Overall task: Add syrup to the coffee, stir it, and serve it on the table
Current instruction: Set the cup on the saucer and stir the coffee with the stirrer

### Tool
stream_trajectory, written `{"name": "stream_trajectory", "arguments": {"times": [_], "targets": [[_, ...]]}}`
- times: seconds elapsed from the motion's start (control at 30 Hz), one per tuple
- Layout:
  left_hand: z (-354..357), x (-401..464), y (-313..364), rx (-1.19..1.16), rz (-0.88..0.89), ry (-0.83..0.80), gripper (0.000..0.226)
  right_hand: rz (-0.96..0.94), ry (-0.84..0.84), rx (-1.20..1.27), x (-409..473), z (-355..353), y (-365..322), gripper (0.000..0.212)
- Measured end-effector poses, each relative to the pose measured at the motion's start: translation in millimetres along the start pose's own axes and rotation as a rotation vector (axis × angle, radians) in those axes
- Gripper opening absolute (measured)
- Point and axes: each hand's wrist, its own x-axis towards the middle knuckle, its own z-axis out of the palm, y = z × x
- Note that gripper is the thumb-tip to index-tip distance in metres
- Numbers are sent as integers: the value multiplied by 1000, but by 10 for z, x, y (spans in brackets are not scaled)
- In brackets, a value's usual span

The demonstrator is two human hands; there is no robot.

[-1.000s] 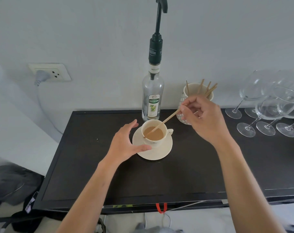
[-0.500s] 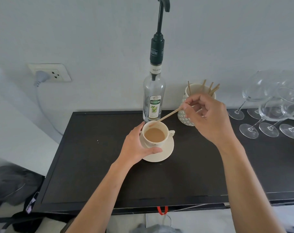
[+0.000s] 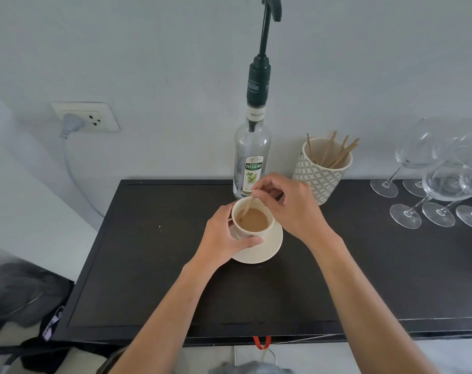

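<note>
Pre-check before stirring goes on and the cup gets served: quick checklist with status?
1. Left hand steadies the cup: ok, fingers wrap its side.
2. Right hand grips the stir stick: ok, pinched at the top end.
3. Stick tip in the coffee: ok, lower end dips below the surface.
4. Cup seated on the saucer: ok, upright, saucer flat on the table.
5. Syrup already added: cannot tell; the bottle stands upright behind the cup.
6. Spills around the saucer: ok, none visible.
</note>
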Motion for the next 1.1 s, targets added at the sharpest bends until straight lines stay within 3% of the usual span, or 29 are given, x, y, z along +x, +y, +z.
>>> {"name": "stream_trajectory", "arguments": {"times": [0.27, 0.4, 0.5, 0.7, 0.8, 0.9, 1.0, 1.1], "targets": [[0, 4, -7, -11, 15, -6, 78, -137, -67, -157, 109, -98, 37, 1], [2, 7, -18, -15, 15, -6, 77, -34, -153, 7, 82, -30, -98, 3], [13, 1, -20, -31, 17, -4, 76, 21, -113, 57, 139, 24, -106, 4], [8, -9, -16, -49, 29, 9, 76, -64, -68, -145, 144, -141, 21, 6], [13, -14, -5, -56, 31, 16, 75, -10, -144, -23, 127, -86, -28, 3], [11, -17, -3, -52, 27, 7, 75, 32, -94, 34, 155, 5, -21, 4], [11, -21, -8, -65, 16, 2, 76, -28, -7, -52, 161, -24, 21, 4], [16, -17, -8, -65, 16, 6, 75, -85, -39, -104, 126, -54, 12, 6]]}}
